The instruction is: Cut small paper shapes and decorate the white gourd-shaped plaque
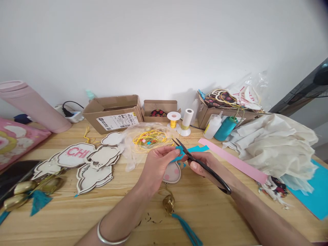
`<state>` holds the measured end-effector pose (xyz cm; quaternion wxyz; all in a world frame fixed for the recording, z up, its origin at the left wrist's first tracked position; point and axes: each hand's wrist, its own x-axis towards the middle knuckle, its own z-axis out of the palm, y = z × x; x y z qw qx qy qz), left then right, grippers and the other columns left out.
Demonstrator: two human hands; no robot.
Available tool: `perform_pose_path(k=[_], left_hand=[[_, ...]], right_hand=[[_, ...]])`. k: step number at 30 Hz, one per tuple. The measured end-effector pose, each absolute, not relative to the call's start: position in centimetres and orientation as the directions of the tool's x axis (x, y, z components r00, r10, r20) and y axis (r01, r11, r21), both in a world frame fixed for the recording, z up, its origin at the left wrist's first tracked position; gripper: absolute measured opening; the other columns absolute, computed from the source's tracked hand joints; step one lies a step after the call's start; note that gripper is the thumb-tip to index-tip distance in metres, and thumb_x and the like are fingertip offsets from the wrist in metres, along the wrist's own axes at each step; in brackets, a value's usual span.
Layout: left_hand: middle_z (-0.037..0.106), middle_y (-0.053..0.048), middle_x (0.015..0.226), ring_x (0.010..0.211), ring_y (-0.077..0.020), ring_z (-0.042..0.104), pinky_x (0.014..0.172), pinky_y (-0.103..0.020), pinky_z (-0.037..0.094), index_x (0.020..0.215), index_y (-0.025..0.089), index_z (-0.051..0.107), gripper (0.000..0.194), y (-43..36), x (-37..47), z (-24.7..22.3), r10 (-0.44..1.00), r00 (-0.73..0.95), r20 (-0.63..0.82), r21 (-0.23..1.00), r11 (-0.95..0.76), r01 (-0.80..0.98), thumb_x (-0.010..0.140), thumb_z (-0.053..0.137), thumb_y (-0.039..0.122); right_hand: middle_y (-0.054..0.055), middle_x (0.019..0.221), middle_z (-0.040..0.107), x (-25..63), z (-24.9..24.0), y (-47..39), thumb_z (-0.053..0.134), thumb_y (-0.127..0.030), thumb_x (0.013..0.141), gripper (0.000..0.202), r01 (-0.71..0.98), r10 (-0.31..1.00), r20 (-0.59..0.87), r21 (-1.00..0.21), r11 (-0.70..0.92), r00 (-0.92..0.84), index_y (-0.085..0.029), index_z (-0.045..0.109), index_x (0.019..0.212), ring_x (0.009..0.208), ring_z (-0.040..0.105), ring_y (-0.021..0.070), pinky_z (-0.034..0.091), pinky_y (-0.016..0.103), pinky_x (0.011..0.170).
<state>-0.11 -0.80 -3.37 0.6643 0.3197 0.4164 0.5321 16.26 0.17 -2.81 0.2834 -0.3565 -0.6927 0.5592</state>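
My left hand (160,164) pinches a small piece of blue paper (179,152) between thumb and fingers. In my right hand (207,165) is a pair of black-handled scissors (202,164), blades pointing up and left, parted at the tips beside the blue piece. A longer blue strip (201,148) lies just behind. Below both hands a pale rounded plaque (172,172) with pink spots rests on the table, partly covered by my fingers. A gold bell (168,204) hangs off its cord, with a teal tassel (188,229) trailing toward me.
Cloud-shaped plaques (94,177) and more bells (17,201) lie at left. Behind stand a cardboard box (112,116), thread spools (187,123), a white bottle (213,126) and a teal thread cone (227,128). A pink strip (238,162) and white cloth (274,143) lie right.
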Motion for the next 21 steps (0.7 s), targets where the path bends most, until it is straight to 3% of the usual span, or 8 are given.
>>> perform_pose_path(k=[21], left_hand=[[0.071,-0.002,0.066,0.065,-0.0113,0.064,0.068,-0.022,0.048,0.069,0.014,0.069,0.01,-0.76,0.0,-3.55,0.97,0.091,-0.226,0.849,0.242,-0.469,0.063,0.073,0.021]], right_hand=[[-0.004,0.059,0.035,16.13,-3.54,0.42,0.058,-0.058,0.069,0.049,0.185,0.85,-0.005,-0.977,0.11,-0.527,-0.011,0.06,0.085,0.05,0.026,0.0065,0.023,0.02,0.044]])
